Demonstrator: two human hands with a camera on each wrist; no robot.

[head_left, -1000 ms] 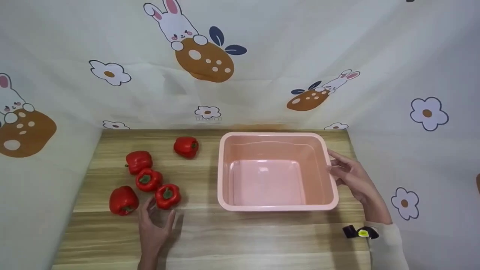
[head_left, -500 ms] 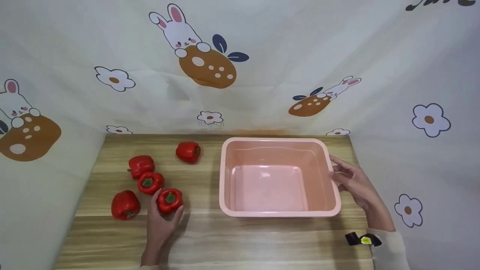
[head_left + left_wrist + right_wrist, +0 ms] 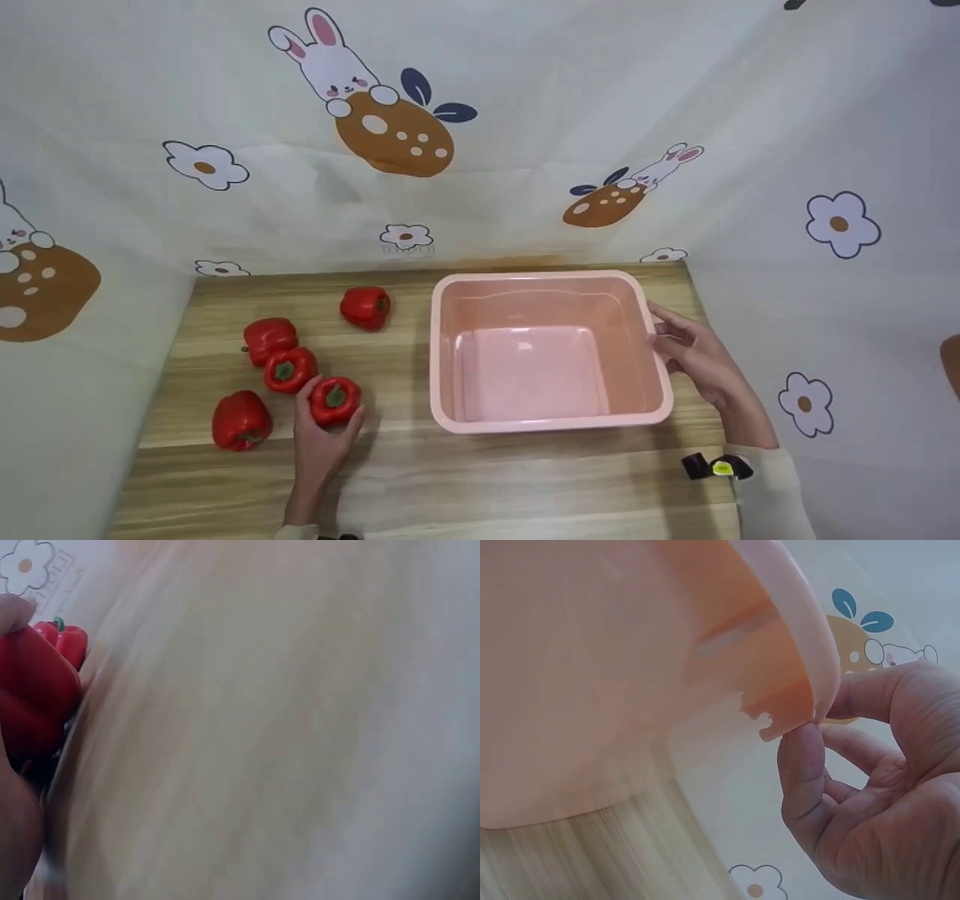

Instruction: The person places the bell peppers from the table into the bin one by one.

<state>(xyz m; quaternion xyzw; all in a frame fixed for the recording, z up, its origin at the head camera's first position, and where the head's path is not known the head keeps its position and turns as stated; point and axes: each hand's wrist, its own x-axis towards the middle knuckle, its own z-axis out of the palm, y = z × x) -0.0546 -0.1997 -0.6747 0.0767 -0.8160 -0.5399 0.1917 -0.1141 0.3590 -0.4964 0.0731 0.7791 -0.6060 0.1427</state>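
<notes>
My left hand [image 3: 321, 444] grips a red bell pepper [image 3: 335, 402] from its near side, fingers on the left and thumb on the right. The pepper's green stem faces up in the head view. In the left wrist view the same bell pepper [image 3: 36, 694] fills the left edge, with fingers above and below it. On the right, my right hand [image 3: 701, 364] pinches the right rim of a pink plastic basin [image 3: 551, 427]. The right wrist view has thumb and fingers [image 3: 802, 757] at the rim's underside. Nothing lies inside the basin.
More red bell peppers lie on the left of the wooden table [image 3: 510, 487]: one bell pepper [image 3: 291, 370] beside the held one, another [image 3: 270, 340] behind it, one [image 3: 241, 420] at far left, one [image 3: 365, 307] at the back. A patterned cloth [image 3: 495, 60] surrounds the table.
My left hand has moved forward and closed around the nearest bell pepper, which it was only beside one second ago. The right hand keeps its hold on the basin rim. The head view has shifted slightly.
</notes>
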